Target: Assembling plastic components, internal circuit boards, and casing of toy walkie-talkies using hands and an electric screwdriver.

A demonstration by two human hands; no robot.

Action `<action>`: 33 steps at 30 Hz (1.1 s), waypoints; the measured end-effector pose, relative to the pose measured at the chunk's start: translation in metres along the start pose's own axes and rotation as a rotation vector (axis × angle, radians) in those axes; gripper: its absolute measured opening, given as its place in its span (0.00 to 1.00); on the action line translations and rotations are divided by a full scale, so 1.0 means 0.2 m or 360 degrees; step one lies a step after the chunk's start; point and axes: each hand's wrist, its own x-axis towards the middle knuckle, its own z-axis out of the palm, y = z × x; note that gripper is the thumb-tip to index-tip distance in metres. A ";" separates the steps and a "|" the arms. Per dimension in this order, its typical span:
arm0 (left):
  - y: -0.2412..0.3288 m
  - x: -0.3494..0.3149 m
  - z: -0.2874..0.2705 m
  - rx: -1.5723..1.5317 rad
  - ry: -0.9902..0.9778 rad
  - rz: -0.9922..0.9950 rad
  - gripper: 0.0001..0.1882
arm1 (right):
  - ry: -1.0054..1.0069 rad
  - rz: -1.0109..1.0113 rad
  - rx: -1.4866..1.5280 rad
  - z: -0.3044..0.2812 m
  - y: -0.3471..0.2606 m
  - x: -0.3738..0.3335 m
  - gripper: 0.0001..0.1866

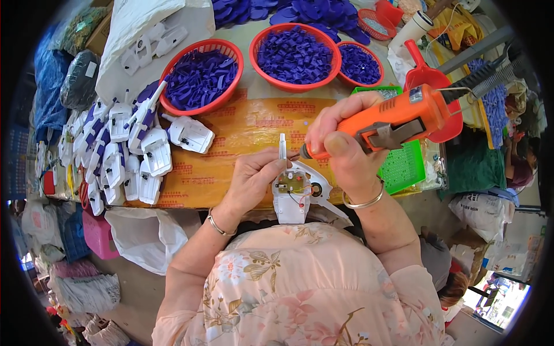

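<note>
My right hand (352,144) is wrapped round an orange electric screwdriver (404,109), held tilted with its nose pointing down and left. The bit end comes close to my left fingertips; whether it touches anything I cannot tell. In my left hand (254,177), thumb and fingers pinch a white plastic housing (291,209) at the table's near edge. Inside that housing lies a small circuit board (295,183) with thin wires. A narrow ribbed strip (283,144) sticks up from its far end. Another white curved shell part (318,183) lies against its right side.
Piled at left are white-and-purple plastic assemblies (118,150). Red baskets (238,72) of small purple parts line the back. At right are a green tray (420,161) and a red scoop (430,75). A coiled cable (490,75) runs from the screwdriver.
</note>
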 end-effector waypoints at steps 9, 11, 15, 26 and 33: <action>0.00 0.00 0.00 -0.0057 -0.0006 -0.0125 0.11 | 0.0020 -0.0020 -0.0003 0.00 -0.01 0.00 0.25; 0.00 0.00 0.00 -0.0028 -0.0005 -0.0120 0.11 | 0.0030 -0.0041 -0.0009 0.01 -0.01 0.00 0.25; -0.02 0.01 0.00 -0.0160 -0.0036 -0.0069 0.11 | 0.0022 -0.0015 0.0068 0.01 0.03 0.00 0.25; -0.05 0.01 0.00 -0.0233 -0.0011 -0.0110 0.12 | 0.0099 -0.0059 0.0100 0.01 -0.01 0.00 0.24; -0.05 0.00 -0.01 -0.0224 -0.0047 -0.0143 0.11 | -0.0005 -0.0039 0.0053 0.03 0.02 0.00 0.22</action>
